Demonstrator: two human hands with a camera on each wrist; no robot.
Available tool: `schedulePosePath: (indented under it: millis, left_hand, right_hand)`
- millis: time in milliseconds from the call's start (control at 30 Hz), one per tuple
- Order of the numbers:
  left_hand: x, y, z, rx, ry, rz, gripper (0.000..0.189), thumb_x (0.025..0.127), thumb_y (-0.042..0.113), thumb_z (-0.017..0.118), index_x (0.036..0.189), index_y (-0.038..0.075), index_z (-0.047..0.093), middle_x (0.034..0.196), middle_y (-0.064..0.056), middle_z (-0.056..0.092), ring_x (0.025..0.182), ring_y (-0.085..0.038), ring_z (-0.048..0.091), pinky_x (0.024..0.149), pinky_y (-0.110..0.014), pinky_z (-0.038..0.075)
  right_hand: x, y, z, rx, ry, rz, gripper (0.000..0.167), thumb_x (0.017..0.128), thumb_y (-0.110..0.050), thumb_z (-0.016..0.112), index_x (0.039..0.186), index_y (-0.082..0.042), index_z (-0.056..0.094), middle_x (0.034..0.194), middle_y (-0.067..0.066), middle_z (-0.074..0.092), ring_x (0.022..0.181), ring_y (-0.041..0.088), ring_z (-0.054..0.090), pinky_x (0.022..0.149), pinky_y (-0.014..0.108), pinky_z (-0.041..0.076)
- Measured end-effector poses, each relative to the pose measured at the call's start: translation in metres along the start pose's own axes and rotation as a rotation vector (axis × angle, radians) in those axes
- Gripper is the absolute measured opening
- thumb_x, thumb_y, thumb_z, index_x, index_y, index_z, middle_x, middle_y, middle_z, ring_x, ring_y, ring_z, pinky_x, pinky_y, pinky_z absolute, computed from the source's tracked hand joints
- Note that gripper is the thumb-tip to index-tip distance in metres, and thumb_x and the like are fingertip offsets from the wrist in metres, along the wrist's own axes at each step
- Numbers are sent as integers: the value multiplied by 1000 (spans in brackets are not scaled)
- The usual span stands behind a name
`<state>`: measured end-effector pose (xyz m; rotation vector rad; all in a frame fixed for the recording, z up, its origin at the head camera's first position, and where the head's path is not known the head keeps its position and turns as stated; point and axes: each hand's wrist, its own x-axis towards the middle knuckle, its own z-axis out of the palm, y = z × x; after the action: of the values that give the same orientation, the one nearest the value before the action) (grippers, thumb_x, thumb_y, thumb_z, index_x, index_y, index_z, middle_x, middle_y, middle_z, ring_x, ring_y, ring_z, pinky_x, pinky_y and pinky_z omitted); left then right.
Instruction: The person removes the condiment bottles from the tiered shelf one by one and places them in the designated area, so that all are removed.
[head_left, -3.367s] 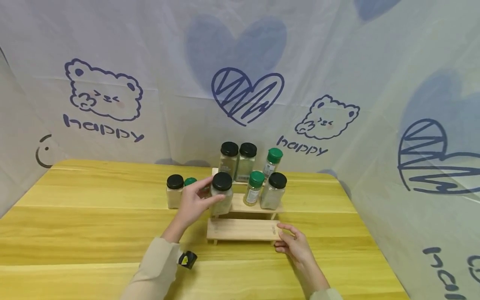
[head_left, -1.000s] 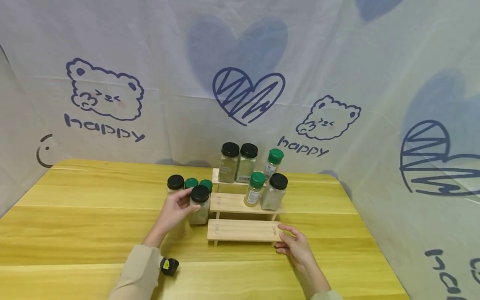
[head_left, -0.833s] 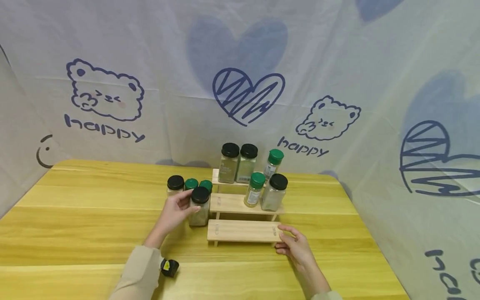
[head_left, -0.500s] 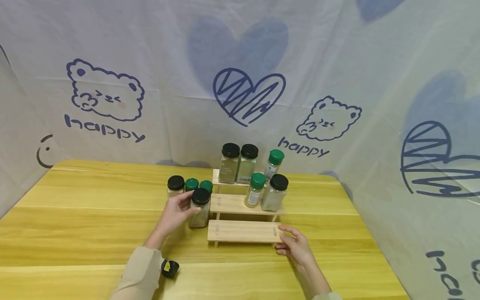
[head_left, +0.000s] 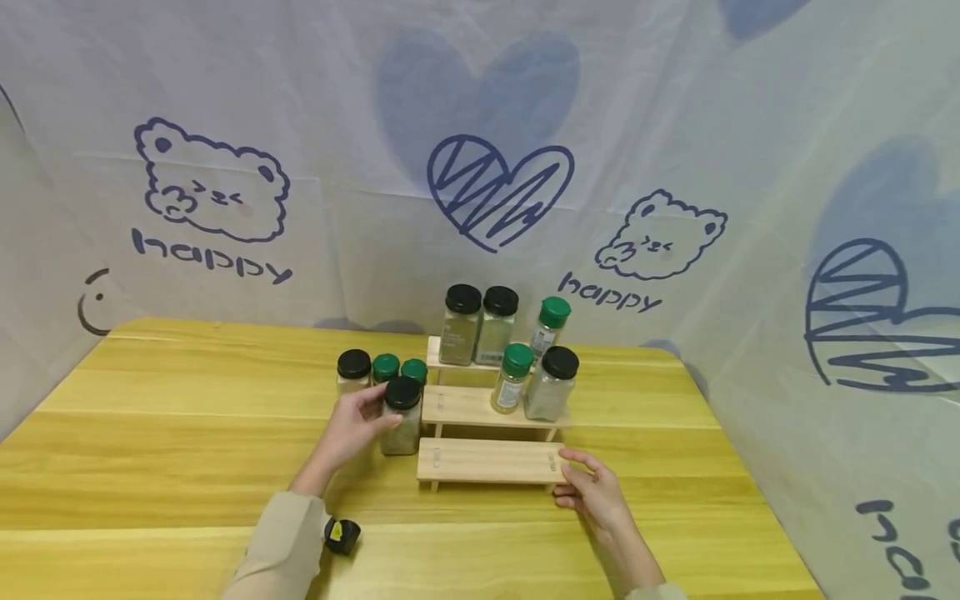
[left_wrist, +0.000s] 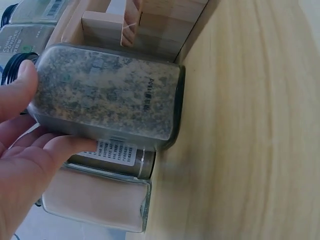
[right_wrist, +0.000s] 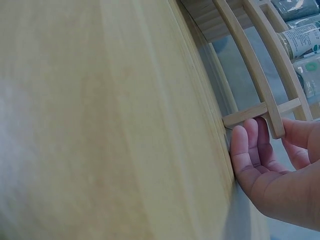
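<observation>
My left hand [head_left: 351, 427] holds a spice jar [head_left: 402, 425] with a black lid, thumb in front and fingers behind, near its top. In the left wrist view the jar [left_wrist: 107, 95] shows speckled, flaky contents. It is upright just left of the wooden tiered rack [head_left: 491, 461]; whether its base touches the table I cannot tell. At the rack's lowest shelf, my right hand [head_left: 596, 496] pinches the right end. The right wrist view shows the fingers [right_wrist: 241, 145] curled under that shelf end.
On the middle shelf stand a green-capped bottle [head_left: 507, 387] and a black-lidded jar [head_left: 551, 387]. The top shelf bears two black-lidded jars [head_left: 459, 333] and a green-capped bottle [head_left: 550, 325]. Behind my left hand are another jar [head_left: 354, 364] and two green-capped bottles [head_left: 386, 365]. A printed cloth [head_left: 337, 167] hangs behind.
Since the earliest frame, my left hand has brought the jar from over the middle shelf's left end leftward and down beside the rack. In the last second it barely moves. My right hand stays put.
</observation>
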<state>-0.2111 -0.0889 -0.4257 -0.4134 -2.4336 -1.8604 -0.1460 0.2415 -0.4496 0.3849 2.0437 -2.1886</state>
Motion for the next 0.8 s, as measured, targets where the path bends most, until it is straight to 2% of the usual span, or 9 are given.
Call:
schedulePosePath:
  millis: [333,567,800]
  left_hand:
    - [-1,3,-2,31,-9,-33,52,78,-3,64,123,-15,42,123,-31,43,109,-40,47,88,-39,42]
    - [-2,2,-3,-17,22,-72,53,77,1,68,123,-11,45,121,-29,47,110,-38,47,91,-41,41]
    - [-7,5,-5,-68,31,-77,57,75,3,71,124,-10,44,123,-27,46,113,-38,45,94,-42,38]
  right_hand:
    - [-1,0,-1,14,-7,-3,30,89,1,50,118,7,47,67,6,60,61,16,58,56,25,52]
    - [-1,-1,0,11,-10,-5,31,89,1,49,120,8,45,69,7,59,61,16,58,56,24,52]
    - [-2,-1,0,3,-13,-10,32,90,0,49,121,9,44,70,7,58,62,17,57,57,25,52]
